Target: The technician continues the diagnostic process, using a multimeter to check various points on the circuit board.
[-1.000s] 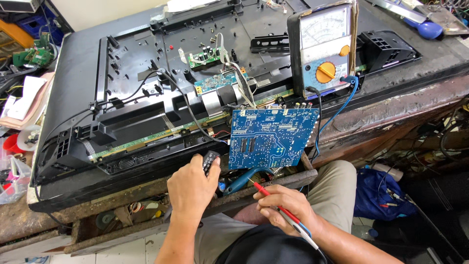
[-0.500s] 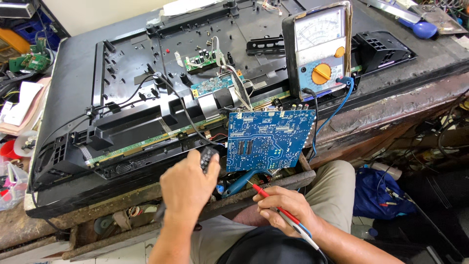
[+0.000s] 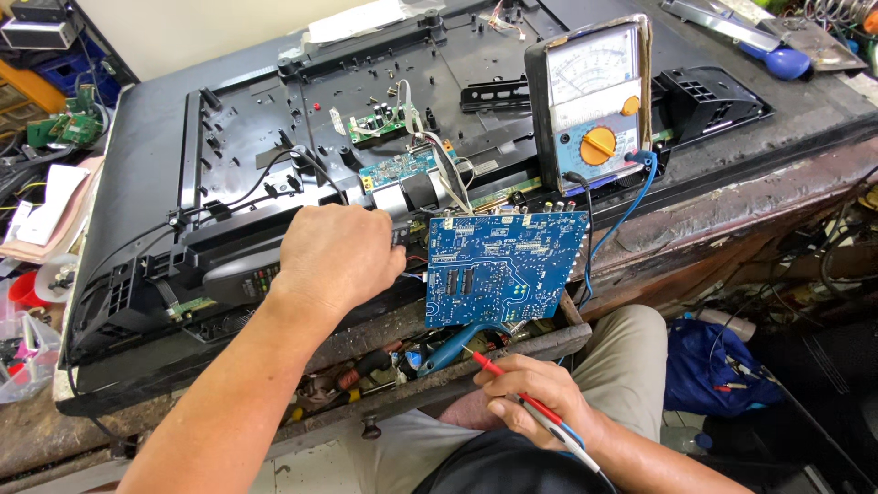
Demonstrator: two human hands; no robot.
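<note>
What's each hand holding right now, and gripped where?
Right hand holds a red test probe, pinched along its shaft behind the tip. Left hand rests over a dark remote control on the opened TV back, covering one end; grip cannot be told.

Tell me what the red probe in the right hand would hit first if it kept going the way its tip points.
Probably the blue-handled tool just ahead of the red probe held by the right hand; depth is unclear.

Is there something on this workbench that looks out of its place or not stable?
Yes. The blue circuit board is not mounted flat: it stands at the front edge of the opened television back, hanging over the cluttered drawer. The analog multimeter stands propped on the panel, its leads trailing down over the edge.
</note>
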